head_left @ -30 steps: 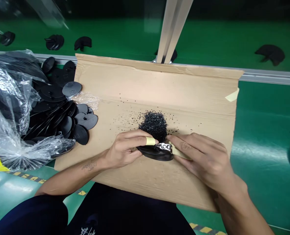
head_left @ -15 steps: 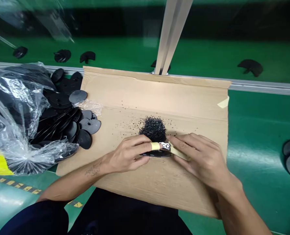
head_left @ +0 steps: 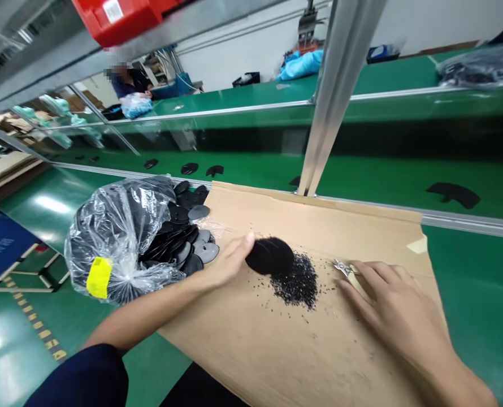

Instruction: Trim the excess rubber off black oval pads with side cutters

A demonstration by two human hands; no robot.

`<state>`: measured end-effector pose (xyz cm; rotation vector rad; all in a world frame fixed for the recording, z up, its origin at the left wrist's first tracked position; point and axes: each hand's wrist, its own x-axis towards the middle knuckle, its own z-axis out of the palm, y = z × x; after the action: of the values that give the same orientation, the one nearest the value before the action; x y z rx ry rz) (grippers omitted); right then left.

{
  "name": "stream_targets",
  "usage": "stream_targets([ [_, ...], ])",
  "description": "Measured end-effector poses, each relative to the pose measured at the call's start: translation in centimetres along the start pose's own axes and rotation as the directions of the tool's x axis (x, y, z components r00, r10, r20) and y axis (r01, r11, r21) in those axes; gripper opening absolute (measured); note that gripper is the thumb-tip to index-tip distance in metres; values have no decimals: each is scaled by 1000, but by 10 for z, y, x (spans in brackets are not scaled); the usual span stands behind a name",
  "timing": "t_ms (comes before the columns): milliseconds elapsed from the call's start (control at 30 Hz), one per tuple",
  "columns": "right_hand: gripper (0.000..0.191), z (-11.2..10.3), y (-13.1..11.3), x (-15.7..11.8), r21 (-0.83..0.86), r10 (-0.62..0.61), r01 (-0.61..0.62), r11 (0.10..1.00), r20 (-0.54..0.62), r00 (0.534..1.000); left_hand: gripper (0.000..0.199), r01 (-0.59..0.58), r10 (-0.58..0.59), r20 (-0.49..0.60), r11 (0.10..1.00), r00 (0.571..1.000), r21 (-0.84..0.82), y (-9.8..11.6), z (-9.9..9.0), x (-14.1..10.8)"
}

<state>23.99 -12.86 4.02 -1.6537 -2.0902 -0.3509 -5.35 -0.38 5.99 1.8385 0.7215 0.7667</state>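
My left hand (head_left: 230, 261) is closed, gripping the left edge of a flat black disc (head_left: 270, 255) between thumb and fingers. The disc is held up over the cardboard sheet (head_left: 319, 350) and overlaps the left of a heap of small black scraps (head_left: 298, 284). To the right of the heap, my right hand (head_left: 393, 305) is wrapped round a small pair of nippers (head_left: 343, 269) with pale yellow handles. Their metal jaws point left, apart from the disc. Part of the handles is hidden in the palm.
On the left a clear plastic bag (head_left: 107, 226) with a yellow label spills a pile of black discs (head_left: 173, 243). Behind the cardboard rises a metal post (head_left: 334, 96). A red bin (head_left: 128, 20) hangs overhead. Across the bench sits another person (head_left: 128, 83).
My hands have drawn apart. The left has carried the disc leftward and up; the right has moved the nippers away from it. My view has tilted up and left.
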Motion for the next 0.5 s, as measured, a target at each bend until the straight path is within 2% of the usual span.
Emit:
stream_targets([
  [100,40,6,7,-3,-59,-6,5,998,-29,1000,55,-100,103,-11,980,995,174,6,-43,37],
  [167,37,7,8,-4,-71,4,-4,997,-10,1000,52,-149,164,-7,916,986,371,2,-71,71],
  [200,35,7,8,-5,-67,13,-13,998,-1,1000,49,-135,158,-8,868,987,477,-3,-83,89],
  [267,32,7,6,-5,-50,33,-33,998,7,999,42,-34,55,-10,738,998,674,-17,-98,124],
  [367,30,7,3,-6,-41,59,-59,997,13,998,41,47,-34,-32,666,999,744,-42,-101,166],
  [500,29,9,2,-11,-35,141,-139,990,56,988,30,118,-151,-32,607,988,786,-70,-91,196],
])
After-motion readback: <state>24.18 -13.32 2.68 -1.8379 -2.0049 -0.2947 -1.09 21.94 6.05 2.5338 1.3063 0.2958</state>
